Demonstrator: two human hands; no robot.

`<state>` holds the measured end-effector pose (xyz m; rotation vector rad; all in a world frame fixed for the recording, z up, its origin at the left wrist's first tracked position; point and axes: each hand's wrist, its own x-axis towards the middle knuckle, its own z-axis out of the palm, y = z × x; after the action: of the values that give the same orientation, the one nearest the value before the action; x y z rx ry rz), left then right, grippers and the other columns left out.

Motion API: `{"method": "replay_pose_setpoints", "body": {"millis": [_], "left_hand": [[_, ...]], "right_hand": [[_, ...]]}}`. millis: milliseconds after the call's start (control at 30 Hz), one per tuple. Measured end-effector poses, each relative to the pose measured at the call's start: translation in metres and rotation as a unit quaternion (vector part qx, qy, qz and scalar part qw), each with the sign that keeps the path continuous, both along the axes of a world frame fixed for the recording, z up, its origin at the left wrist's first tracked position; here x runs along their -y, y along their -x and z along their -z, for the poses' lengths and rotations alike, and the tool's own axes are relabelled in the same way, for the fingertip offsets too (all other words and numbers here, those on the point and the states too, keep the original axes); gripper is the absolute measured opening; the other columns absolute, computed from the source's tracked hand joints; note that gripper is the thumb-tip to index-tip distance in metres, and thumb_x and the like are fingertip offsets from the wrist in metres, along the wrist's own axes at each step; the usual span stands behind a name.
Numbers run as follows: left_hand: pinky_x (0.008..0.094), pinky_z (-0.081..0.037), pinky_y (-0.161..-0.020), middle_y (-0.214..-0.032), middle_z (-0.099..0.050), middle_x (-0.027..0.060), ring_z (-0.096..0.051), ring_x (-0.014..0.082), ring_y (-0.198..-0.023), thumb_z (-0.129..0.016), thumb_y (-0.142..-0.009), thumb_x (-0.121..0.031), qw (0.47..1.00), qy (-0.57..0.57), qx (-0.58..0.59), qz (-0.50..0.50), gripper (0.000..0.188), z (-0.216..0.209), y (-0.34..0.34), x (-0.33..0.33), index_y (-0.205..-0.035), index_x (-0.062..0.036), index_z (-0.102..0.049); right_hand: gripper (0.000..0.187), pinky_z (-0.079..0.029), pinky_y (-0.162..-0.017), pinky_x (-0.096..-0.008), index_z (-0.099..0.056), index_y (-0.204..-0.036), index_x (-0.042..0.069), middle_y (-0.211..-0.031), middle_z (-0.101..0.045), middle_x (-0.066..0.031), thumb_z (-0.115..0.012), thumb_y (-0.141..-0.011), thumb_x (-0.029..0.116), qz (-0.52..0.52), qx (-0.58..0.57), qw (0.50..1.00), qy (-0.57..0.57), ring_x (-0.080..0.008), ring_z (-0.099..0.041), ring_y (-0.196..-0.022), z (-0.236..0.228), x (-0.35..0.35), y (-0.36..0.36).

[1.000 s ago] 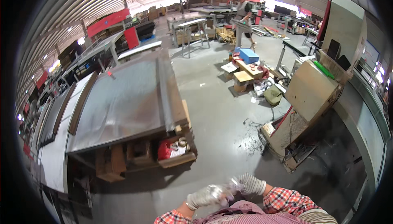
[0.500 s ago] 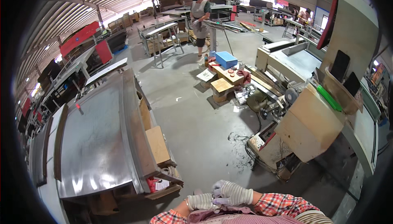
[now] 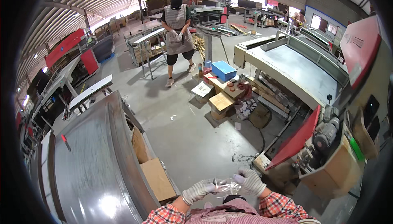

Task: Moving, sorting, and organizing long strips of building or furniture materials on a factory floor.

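A crumpled piece of clear, shiny plastic (image 3: 227, 186) stretches between my two hands, low in front of my body. My left hand (image 3: 199, 191), in a striped grey work glove, pinches one end of it. At the other end, my gloved right hand (image 3: 251, 182) has its fingers closed on the plastic. Whether it is a bag or loose film cannot be made out.
To my left stands a large metal-topped table (image 3: 88, 158) with a red-handled tool (image 3: 66, 142) on it and a cardboard box (image 3: 157, 179) below its edge. A machine with a wooden box (image 3: 333, 177) stands right. Ahead are a blue box (image 3: 224, 71) and low wooden stools (image 3: 221, 101). Another person (image 3: 178, 39) stands beyond.
My hands have drawn apart from being together, and the clear plastic now shows between them. The other person has come nearer and faces this way. My view has shifted.
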<state>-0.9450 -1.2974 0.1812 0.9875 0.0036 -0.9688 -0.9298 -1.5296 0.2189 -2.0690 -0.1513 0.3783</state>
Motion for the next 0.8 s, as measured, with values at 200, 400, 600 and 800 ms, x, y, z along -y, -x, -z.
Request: {"method": "replay_pose_setpoints", "body": {"millis": [200, 400, 600, 800], "left_hand": [[0.0269, -0.043, -0.079, -0.094, -0.06, 0.0013, -0.053, 0.0128, -0.088, -0.069, -0.077, -0.029, 0.97, -0.112, 0.186, -0.112, 0.048, -0.013, -0.078, 0.01, -0.114, -0.0012, -0.056], [0.0239, -0.046, -0.072, -0.089, -0.06, 0.0029, -0.056, 0.0096, -0.08, -0.064, -0.083, -0.021, 0.972, -0.197, 0.126, 0.027, 0.03, -0.014, -0.16, -0.039, -0.104, -0.0004, -0.058], [0.0334, -0.046, -0.064, -0.079, -0.062, 0.0046, -0.056, 0.0181, -0.068, -0.06, -0.084, -0.036, 0.972, -0.089, 0.085, -0.202, 0.038, -0.039, -0.22, -0.109, -0.098, -0.0009, -0.061], [0.0309, -0.044, -0.052, -0.068, -0.058, 0.0093, -0.055, 0.0199, -0.06, -0.054, -0.085, -0.02, 0.875, -0.197, 0.12, -0.425, 0.021, 0.045, -0.299, -0.205, -0.089, 0.0001, -0.059]], "right_hand": [[0.02, -0.04, -0.056, -0.0237, -0.059, -0.077, 0.003, -0.064, -0.053, 0.0013, -0.056, -0.082, 0.022, -0.02, -0.044, 0.993, -0.111, -0.0068, -0.047, -0.06, 0.01, -0.031, -0.126], [0.019, -0.042, -0.051, -0.0228, -0.059, -0.079, 0.003, -0.066, -0.057, -0.001, -0.055, -0.084, 0.021, -0.104, -0.096, 0.979, -0.149, -0.008, -0.05, -0.055, 0.015, -0.089, -0.243], [0.026, -0.048, -0.055, -0.0292, -0.055, -0.095, 0.002, -0.07, -0.06, -0.0083, -0.052, -0.086, 0.027, -0.14, -0.19, 0.97, -0.05, -0.0148, -0.059, -0.058, 0.091, -0.116, -0.341], [0.022, -0.049, -0.063, -0.0374, -0.056, -0.097, 0.007, -0.078, -0.059, -0.0153, -0.054, -0.085, 0.026, -0.44, 0.071, 0.895, 0.002, -0.0308, -0.059, -0.073, 0.033, -0.196, -0.358]]}}
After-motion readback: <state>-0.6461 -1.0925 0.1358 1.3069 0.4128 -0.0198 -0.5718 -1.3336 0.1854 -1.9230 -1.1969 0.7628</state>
